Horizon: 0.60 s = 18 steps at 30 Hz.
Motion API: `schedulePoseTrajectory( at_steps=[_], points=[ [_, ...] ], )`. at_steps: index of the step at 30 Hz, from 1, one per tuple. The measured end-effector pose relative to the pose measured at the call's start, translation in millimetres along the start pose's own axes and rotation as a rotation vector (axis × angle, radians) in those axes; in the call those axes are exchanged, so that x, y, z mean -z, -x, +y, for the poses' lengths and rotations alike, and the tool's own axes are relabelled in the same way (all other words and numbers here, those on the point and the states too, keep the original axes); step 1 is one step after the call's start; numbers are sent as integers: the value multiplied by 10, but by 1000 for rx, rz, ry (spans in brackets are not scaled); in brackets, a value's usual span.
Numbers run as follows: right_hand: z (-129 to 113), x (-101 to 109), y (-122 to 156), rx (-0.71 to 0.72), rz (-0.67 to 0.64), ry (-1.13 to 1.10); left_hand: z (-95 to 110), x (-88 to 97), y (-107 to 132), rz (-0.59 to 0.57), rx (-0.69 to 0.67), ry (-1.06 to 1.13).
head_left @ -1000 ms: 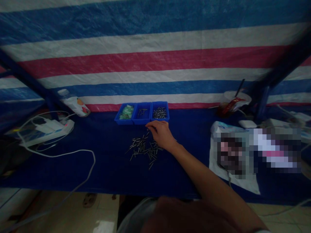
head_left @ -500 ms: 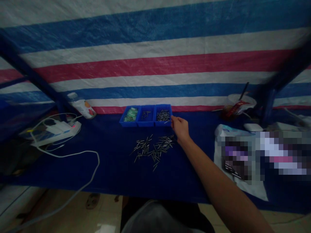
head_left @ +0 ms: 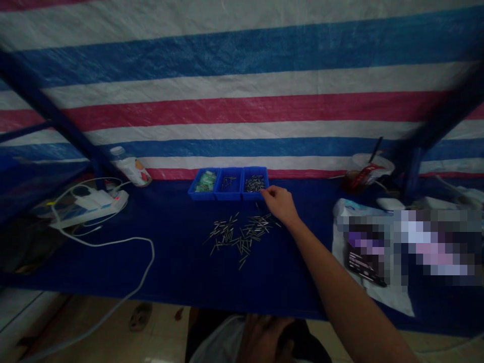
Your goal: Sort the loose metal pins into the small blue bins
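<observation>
My right hand [head_left: 280,202] is at the front right corner of the right blue bin [head_left: 255,197], thumb and fingers pinched together. Whatever is between the fingertips is too small to make out. Short metal pins [head_left: 254,182] fill that bin's floor. The middle blue bin [head_left: 229,196] has a few thin metal pieces in it, and the left one [head_left: 202,196] contains small green-and-clear packets [head_left: 206,181]. Nearer to me, a loose spread of metal pins [head_left: 242,234] lies on the blue table. My left hand [head_left: 264,337] rests dimly lit on my lap, fingers apart.
A power strip [head_left: 94,207] with white cables and a bottle [head_left: 132,169] are on the left. To the right stand a cup with a straw [head_left: 368,169] and a plastic bag [head_left: 393,297] under a phone [head_left: 365,267]. Striped sheeting [head_left: 242,108] hangs behind the table.
My right hand has shifted slightly left and nearer to me, over the bin's front corner. My left hand has come into view on my lap. The camera view has tilted slightly.
</observation>
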State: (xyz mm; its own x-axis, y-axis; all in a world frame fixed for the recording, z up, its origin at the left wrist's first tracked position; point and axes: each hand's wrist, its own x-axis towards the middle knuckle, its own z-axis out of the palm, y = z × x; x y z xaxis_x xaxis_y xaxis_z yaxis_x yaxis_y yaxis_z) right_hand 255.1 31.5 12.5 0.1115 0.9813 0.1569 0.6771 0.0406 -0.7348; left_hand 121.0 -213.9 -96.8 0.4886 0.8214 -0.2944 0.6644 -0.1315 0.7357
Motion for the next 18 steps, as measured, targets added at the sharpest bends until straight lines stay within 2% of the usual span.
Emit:
schedulePoseTrajectory(
  at_steps=[3,5,7,13,18],
  points=[
    [-29,104,51,18,-161,273,-27,-74,52,133,146,-7],
    [-36,125,76,29,-227,363,-104,-115,58,281,295,33],
    [-39,109,95,61,-267,413,-214,-118,9,380,380,124],
    [-63,-19,139,172,-317,500,-515,-20,-340,441,346,211],
    [-111,-44,166,210,-313,536,-594,-86,-423,501,307,175]
  ],
)
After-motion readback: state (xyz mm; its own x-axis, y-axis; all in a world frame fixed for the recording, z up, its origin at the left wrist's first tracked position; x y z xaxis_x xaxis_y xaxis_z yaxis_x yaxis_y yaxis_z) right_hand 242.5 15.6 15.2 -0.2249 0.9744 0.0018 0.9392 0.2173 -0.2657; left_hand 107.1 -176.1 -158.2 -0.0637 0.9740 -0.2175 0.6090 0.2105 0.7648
